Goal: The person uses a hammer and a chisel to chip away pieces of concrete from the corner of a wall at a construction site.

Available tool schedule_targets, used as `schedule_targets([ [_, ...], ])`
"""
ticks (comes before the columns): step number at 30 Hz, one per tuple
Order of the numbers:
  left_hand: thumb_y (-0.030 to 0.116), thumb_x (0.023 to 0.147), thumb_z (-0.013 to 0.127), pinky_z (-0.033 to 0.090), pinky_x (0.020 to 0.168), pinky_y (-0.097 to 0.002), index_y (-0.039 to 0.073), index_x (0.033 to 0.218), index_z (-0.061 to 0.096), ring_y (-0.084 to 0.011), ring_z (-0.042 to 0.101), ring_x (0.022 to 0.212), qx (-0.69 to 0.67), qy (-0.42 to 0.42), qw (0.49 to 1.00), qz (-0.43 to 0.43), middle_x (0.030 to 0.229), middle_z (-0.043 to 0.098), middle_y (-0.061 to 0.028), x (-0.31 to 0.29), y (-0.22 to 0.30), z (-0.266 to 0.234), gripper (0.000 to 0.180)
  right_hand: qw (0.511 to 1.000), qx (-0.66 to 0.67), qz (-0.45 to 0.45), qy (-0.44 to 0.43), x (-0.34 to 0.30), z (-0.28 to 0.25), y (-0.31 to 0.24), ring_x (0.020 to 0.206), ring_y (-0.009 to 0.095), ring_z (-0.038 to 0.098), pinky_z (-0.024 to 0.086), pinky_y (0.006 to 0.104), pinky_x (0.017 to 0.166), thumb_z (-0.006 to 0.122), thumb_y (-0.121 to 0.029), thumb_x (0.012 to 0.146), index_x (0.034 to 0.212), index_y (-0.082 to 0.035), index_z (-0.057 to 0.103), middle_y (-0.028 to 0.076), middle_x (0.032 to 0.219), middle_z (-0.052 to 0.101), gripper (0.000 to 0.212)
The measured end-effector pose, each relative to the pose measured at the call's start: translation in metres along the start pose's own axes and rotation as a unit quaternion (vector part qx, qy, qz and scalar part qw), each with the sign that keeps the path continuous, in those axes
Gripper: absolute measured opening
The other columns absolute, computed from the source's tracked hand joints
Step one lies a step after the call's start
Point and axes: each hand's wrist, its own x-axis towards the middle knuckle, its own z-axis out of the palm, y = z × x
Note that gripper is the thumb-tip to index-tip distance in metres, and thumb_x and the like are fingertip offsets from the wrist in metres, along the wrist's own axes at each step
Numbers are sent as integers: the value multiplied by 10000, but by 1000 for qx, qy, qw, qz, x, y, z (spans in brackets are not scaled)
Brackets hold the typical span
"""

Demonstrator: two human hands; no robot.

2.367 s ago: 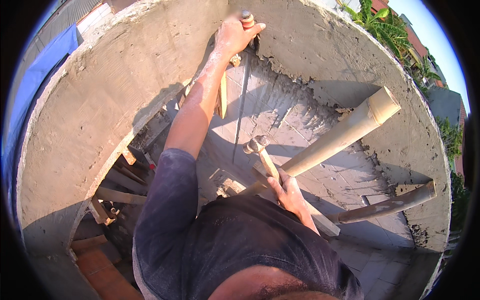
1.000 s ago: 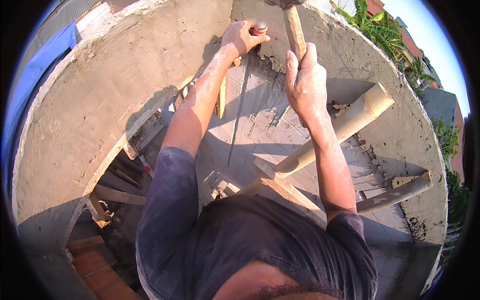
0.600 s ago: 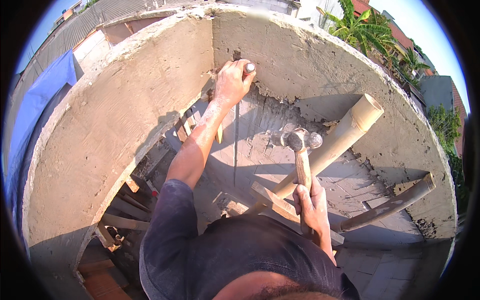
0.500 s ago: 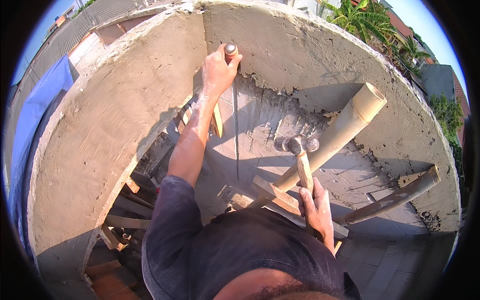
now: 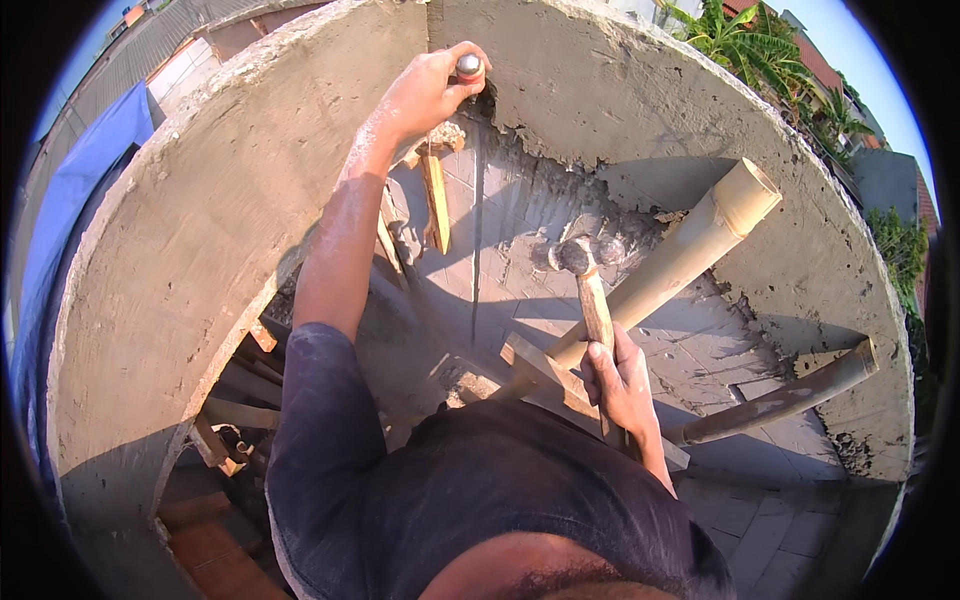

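Note:
My left hand (image 5: 428, 88) is closed around a chisel (image 5: 468, 67) beside the inner corner of the concrete wall. The chisel's round metal end points up at me; its tip is hidden below the hand, by the wall's broken lower edge. Lower down and to the right, my right hand (image 5: 622, 380) grips the wooden handle of a hammer (image 5: 594, 300). The hammer's metal head is raised, blurred by motion and apart from the chisel.
A curved concrete wall (image 5: 200, 240) surrounds me, its lower edge ragged on the right. A thick bamboo pole (image 5: 690, 240) and a thinner, darker pole (image 5: 780, 400) lean against it. Wood pieces (image 5: 436, 205) stand under the left arm. A blue tarp (image 5: 75, 220) hangs outside.
My left hand has moved up along the wall with the chisel, and its forearm has swung left. The hammer has shifted a little left and up in my right hand.

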Motion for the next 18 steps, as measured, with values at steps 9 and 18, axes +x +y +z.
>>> schedule_targets([
  [9,21,898,692,531,848,-428,75,1094,631,-362,681,913,92,-116,987,68,953,701,-184,15,-12,11,212,992,-6,-125,11,21,8,-13,492,65,460,373,249,466,557,-349,1073,1164,-7,571,-17,662,502,355],
  [18,68,900,704,515,969,-326,63,1208,693,-151,669,999,-32,-90,995,13,1082,730,-63,27,-46,24,309,859,12,-472,196,78,18,-145,522,61,471,364,204,458,531,-363,1084,1205,52,523,33,742,541,432],
])
